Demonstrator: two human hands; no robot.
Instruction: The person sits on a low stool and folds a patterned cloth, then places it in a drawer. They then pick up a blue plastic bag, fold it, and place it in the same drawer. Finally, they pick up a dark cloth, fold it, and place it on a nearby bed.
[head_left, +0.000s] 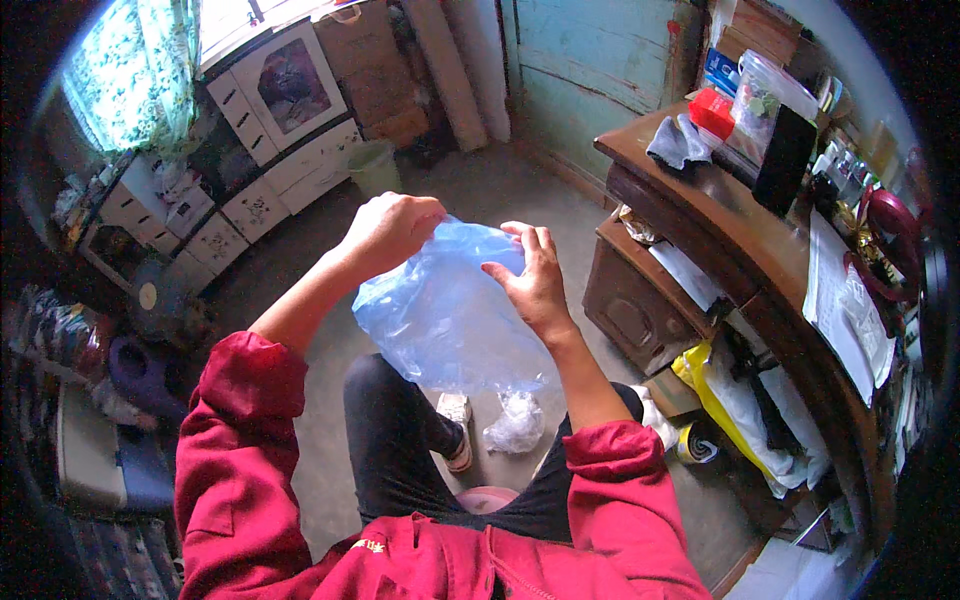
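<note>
A thin, translucent blue plastic bag (457, 307) hangs spread out in front of me, above my knees. My left hand (394, 231) is closed on its upper left corner, the fingers bunched. At the bag's upper right edge is my right hand (534, 277), its thumb and fingers bent around the film with a gap between them; the fingertips touch or pinch the edge. Beneath the bag, on the floor between my feet, lies a crumpled clear plastic bag (516, 422).
On the right stands a wooden desk (731, 217) holding a grey glove (679, 142), a black phone-like slab (784, 159) and papers (847, 307). A yellow and white bag (731, 420) is below it. A pale green bin (373, 166) stands by the white cabinets (307, 161). A pink stool (486, 499) shows under me.
</note>
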